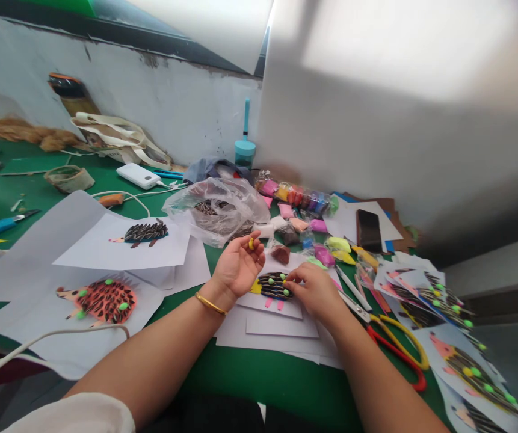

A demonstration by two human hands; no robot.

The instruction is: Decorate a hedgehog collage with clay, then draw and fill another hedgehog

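Palm up, my left hand (239, 264) has its fingers curled around a small lump of yellow clay (251, 243). My right hand (315, 290) pinches a tiny yellow clay ball at its fingertips, touching the hedgehog picture (273, 285). The hedgehog has a yellow face, pink feet, dark seed spines in rows and light green clay dots. It is on white paper (281, 328), on top of more sheets. Just behind the picture lies a packet of brown clay (280, 254).
Clay packets (324, 255) and a plastic bag of seeds (218, 210) lie behind. Scissors (391, 343) and a stack of hedgehog pictures (470, 367) are at right, near a phone (369, 230). More pictures (98, 300), a power bank (138, 176) and a cable are left.
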